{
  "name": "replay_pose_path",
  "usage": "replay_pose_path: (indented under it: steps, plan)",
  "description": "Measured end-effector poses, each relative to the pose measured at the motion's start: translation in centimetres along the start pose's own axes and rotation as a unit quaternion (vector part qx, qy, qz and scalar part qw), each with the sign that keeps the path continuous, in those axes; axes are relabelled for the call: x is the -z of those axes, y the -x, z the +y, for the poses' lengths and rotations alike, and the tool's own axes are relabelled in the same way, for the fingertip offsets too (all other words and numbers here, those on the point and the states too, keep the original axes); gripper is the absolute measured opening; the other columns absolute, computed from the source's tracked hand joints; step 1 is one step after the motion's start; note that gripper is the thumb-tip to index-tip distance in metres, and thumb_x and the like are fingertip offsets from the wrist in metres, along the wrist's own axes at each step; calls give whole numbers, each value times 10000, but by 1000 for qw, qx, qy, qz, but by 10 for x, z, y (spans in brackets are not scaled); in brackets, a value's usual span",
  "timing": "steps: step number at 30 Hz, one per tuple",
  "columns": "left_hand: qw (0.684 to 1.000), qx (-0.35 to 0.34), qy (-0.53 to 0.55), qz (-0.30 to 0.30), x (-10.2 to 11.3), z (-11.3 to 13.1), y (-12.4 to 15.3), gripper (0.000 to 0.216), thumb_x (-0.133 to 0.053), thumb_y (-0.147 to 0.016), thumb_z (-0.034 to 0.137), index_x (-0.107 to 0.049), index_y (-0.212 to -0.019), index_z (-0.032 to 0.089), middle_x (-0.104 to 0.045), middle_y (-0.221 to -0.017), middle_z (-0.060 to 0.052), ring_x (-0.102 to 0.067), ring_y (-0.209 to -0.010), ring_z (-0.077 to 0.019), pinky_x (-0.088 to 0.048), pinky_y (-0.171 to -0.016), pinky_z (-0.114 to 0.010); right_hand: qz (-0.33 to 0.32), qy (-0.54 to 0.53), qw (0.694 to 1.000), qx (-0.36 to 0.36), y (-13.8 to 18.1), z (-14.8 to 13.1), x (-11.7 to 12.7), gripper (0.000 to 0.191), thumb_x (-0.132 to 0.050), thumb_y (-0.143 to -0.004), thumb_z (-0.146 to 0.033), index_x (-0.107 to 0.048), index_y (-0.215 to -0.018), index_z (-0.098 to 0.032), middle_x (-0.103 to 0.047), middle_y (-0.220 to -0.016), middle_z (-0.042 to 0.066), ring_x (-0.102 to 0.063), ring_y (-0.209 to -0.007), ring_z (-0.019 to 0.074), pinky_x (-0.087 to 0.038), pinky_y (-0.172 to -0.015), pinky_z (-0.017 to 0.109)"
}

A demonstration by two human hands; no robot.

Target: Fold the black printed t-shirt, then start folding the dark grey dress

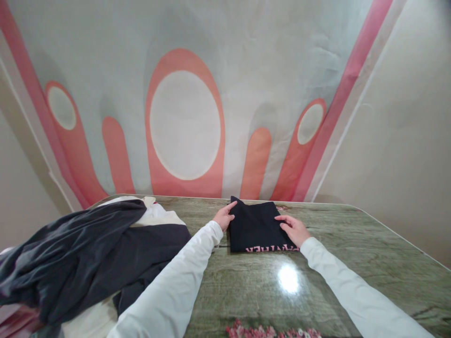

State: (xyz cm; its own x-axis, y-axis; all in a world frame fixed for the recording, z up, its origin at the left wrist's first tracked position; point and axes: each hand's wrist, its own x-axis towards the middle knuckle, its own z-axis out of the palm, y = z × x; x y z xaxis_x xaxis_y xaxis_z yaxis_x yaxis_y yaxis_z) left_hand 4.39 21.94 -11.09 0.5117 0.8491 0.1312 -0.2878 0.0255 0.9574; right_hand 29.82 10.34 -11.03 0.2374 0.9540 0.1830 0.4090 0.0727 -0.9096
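A folded black garment (pixel 255 226) with pink lettering along its near edge lies on the green marbled table (pixel 352 253), close to the far edge. My left hand (pixel 223 217) rests at the garment's left edge, index finger stretched toward its far corner, fingers open. My right hand (pixel 294 228) lies flat on the garment's right side, fingers apart. Both arms wear white sleeves.
A heap of dark grey and cream clothes (pixel 88 258) covers the table's left part. A wall hanging with red and white ovals (pixel 185 126) rises behind the table. Pink flowers (pixel 271 331) show at the near edge.
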Motion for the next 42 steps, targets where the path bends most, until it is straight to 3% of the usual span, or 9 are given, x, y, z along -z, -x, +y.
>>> replay_pose_path:
  steps: [6, 10, 13, 16, 21, 26, 30, 35, 42]
  plan:
    - [989, -13, -136, 55, -3, 4, -2, 652, -483, -608, -14, -434, -1237, 153, -574, -1113, -83, -506, -1056, -226, -375, -935, -378, 21, -2, 1000, -15, 4, -9, -3, 336, -479, -613, -232, -618, -912, -162, -655, -733, 11, -561, -622, 141, -436, -581, 262]
    - [975, -51, -198, 88, -6, 14, 6, 601, -573, -613, 44, -480, -1195, 158, -387, -1304, -99, -336, -1202, -265, -236, -1027, -392, 25, 6, 999, -22, 4, -13, -2, 299, -481, -601, -220, -634, -852, -160, -647, -684, 3, -557, -608, 137, -429, -567, 249]
    - [915, -124, -371, 95, -14, 21, 17, 559, -603, -646, 132, -483, -1191, 124, -249, -1378, -121, -188, -1268, -277, -122, -1057, -386, 22, 22, 999, -28, 3, -13, -1, 292, -489, -604, -221, -640, -845, -154, -642, -656, -1, -546, -587, 134, -421, -563, 251]
    - [844, -140, -516, 49, -25, 18, 27, 481, -574, -720, 294, -502, -1178, 163, -262, -1377, -117, -146, -1277, -292, -69, -1039, -446, 21, 25, 999, -30, 2, -10, -1, 283, -506, -609, -233, -641, -846, -157, -644, -661, -2, -544, -586, 133, -418, -564, 254]
    - [807, -90, -583, -25, -28, 7, 34, 486, -500, -761, 454, -474, -1204, 256, -339, -1346, -88, -214, -1254, -309, -55, -1005, -508, 6, 6, 999, -32, 0, -6, -1, 276, -547, -628, -273, -621, -864, -151, -652, -693, 9, -568, -620, 140, -439, -592, 265]
    - [742, -67, -667, -28, -25, 20, 35, 514, -439, -780, 501, -445, -1224, 243, -327, -1354, -86, -221, -1253, -299, -105, -993, -520, -83, -4, 995, -57, -5, -3, 16, 417, -603, -660, -349, -530, -1026, -163, -645, -723, 25, -574, -580, 130, -436, -502, 242]
    - [665, -78, -737, -92, -51, 41, 46, 526, -314, -827, 513, -407, -1242, 203, -322, -1356, -84, -213, -1262, -252, -152, -993, -507, -188, -19, 975, -116, -5, -3, 42, 606, -584, -696, -444, -385, -1186, -149, -603, -619, -2, -519, -452, 100, -355, -348, 185]
    - [658, -148, -707, -213, -92, 41, 70, 634, -222, -807, 612, -262, -1316, 237, -276, -1381, -56, -231, -1258, -220, -202, -995, -461, -304, -63, 944, -114, 6, -10, 60, 739, -619, -692, -405, -278, -1299, -158, -502, -499, -64, -498, -401, 78, -300, -310, 145]
    - [632, -160, -739, -170, -98, 20, 85, 612, -263, -825, 561, -262, -1322, 203, -285, -1377, -66, -227, -1257, -226, -173, -1011, -432, -400, -176, 894, -102, 20, -20, 52, 905, -640, -692, -314, -47, -1368, -219, -451, -435, -107, -416, -317, 48, -315, -325, 143]
